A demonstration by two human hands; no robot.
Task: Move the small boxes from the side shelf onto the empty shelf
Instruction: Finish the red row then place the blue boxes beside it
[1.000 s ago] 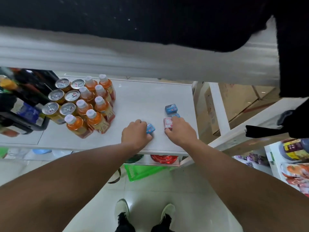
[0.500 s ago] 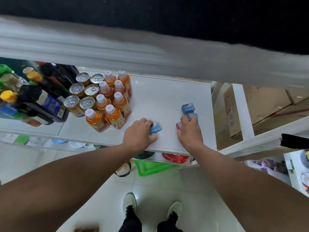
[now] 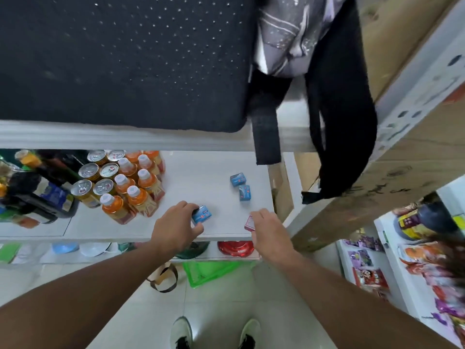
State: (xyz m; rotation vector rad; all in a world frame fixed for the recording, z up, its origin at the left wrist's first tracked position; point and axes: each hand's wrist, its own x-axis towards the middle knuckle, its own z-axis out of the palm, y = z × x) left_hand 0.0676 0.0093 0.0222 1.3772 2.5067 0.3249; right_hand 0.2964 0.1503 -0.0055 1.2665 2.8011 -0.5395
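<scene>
Small boxes: a blue box (image 3: 201, 214) sits pinched in my left hand (image 3: 176, 226) near the front edge of the white shelf (image 3: 201, 177); a red box (image 3: 249, 223) is held under my right hand (image 3: 268, 229). Two more blue boxes (image 3: 241, 185) lie behind. They look light, stiff cardboard, best pinched across opposite sides, gently. Orange bottles (image 3: 133, 190) stand well left.

No text can be read. The blue box (image 3: 201, 214) in the left hand's (image 3: 176, 229) fingers carries a small red mark, perhaps a logo, too blurred to make out. The 2 blue boxes (image 3: 241, 185) beyond the right hand (image 3: 268, 234) show equally unreadable print.
</scene>
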